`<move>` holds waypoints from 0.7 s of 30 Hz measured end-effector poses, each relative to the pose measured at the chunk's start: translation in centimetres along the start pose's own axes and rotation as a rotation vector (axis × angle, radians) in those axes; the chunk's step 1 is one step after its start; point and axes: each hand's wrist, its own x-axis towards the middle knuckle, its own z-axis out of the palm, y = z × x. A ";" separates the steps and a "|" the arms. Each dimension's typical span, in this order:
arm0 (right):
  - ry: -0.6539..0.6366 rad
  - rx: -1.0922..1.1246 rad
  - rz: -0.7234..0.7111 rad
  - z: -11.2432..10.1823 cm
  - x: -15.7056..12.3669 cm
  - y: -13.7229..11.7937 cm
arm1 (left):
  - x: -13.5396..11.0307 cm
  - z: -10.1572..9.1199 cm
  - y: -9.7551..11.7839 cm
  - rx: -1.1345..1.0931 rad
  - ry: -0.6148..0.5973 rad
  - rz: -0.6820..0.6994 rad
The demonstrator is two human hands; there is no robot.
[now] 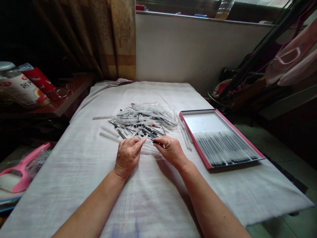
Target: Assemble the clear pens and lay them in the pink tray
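Note:
Both hands meet at the near edge of a loose pile of pen parts (pixel 146 117): see-through barrels, thin dark refills and small black pieces. My left hand (pixel 128 154) is closed in a pinch, thumb against forefinger. Whatever lies between those fingertips is too small to make out. A short gap away, my right hand (pixel 172 151) pinches a small black pen part (pixel 155 141), whose tip points toward the left hand. To the right, a shallow pink-edged box (pixel 198 145) holds a row of pens (pixel 224 148) with dark ends laid side by side.
Loose see-through barrels (pixel 186 136) lie against the box's left side. A white cloth (pixel 99 185) covers the table. On the left, a side table bears a large jar (pixel 23 87), a red container (pixel 39 79) and glasses (pixel 61 92). Pink-handled scissors (pixel 23 167) lie lower left.

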 end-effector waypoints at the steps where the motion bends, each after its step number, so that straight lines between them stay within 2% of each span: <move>1: 0.003 0.005 -0.009 0.1 0.0 -0.1 | 0.0 0.0 0.0 0.001 0.004 0.005; 11: 0.025 0.034 -0.071 0.0 -0.1 -0.4 | 0.0 0.0 0.0 -0.003 0.009 0.009; 21: 0.003 0.095 -0.038 0.2 -0.2 -0.5 | 0.0 0.0 0.2 0.007 0.000 0.025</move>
